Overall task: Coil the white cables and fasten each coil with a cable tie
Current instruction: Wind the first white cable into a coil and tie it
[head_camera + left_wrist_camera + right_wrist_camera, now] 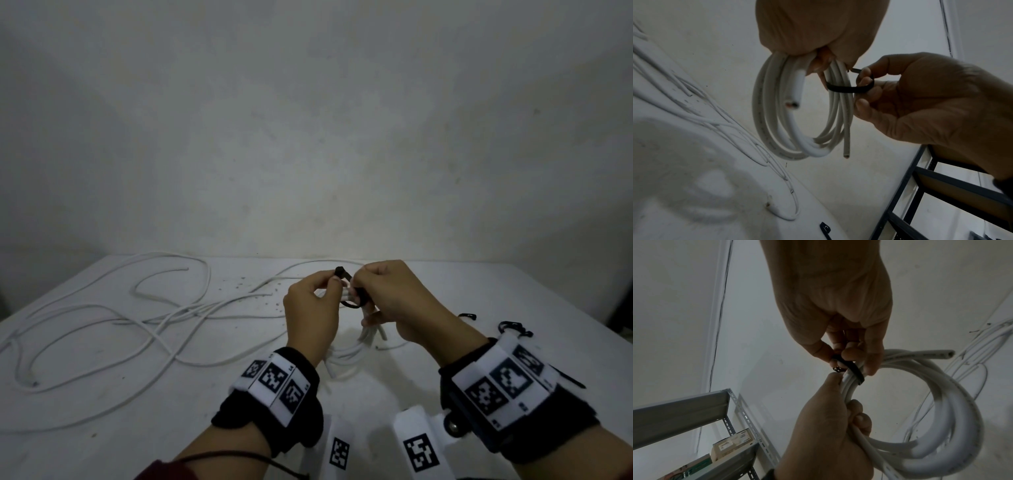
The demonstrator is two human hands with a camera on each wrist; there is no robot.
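Just above the near edge of the table point(102, 428) we hold the coil point(797, 113) up between our two hands, its loops hanging down below them toward the tabletop. Our left hand point(310, 313) has its fingers curled around the top of the bundle, gripping the strands together; in the right wrist view it comes up from below, with the loops running out to its right. Our right hand point(399, 299) sits just beside it, touching the same bundle, with thumb and fingertips pinching a black tie point(849, 89) that is looped around the strands right next to the left hand's grip. The tie's head point(340, 271) sticks up between the two hands. One cut end point(846, 156) of the coil dangles free below the tie.

Farther right on the table lie spare ties point(513, 327). Beyond and to the left, loose cables point(102, 325) sprawl in wide, tangled curves across the tabletop, well apart from our hands, reaching toward the wall point(308, 120).
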